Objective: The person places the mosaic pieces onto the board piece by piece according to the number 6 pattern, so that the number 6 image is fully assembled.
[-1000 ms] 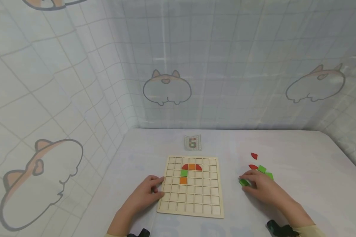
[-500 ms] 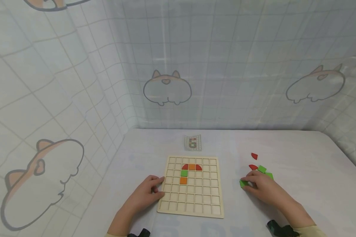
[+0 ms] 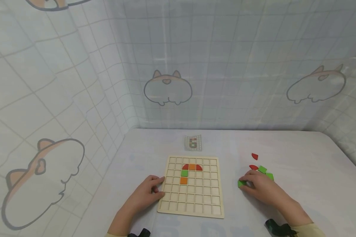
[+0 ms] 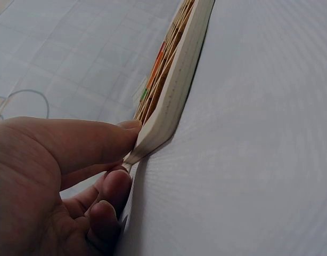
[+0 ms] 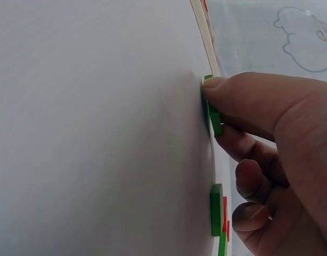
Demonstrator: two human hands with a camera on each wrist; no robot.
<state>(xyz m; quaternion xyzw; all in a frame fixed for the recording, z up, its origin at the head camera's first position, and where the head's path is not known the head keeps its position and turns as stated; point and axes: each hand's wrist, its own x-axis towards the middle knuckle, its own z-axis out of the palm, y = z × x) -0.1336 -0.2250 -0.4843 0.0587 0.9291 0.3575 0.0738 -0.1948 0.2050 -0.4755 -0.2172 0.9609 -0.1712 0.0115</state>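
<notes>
The right hand (image 3: 262,188) pinches a flat green square tile (image 3: 241,183) on the white table (image 3: 299,171), more green tiles (image 3: 265,172) just behind its fingers. The left hand (image 3: 145,194) grips the square wooden grid board (image 3: 192,197) at its edge, thumb on top.

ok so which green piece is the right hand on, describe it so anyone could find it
Start at the wooden grid board in the middle of the table, then look right to the loose red and green pieces. The green piece pinched by the right hand lies nearest the board, apart from the other green pieces.
</notes>
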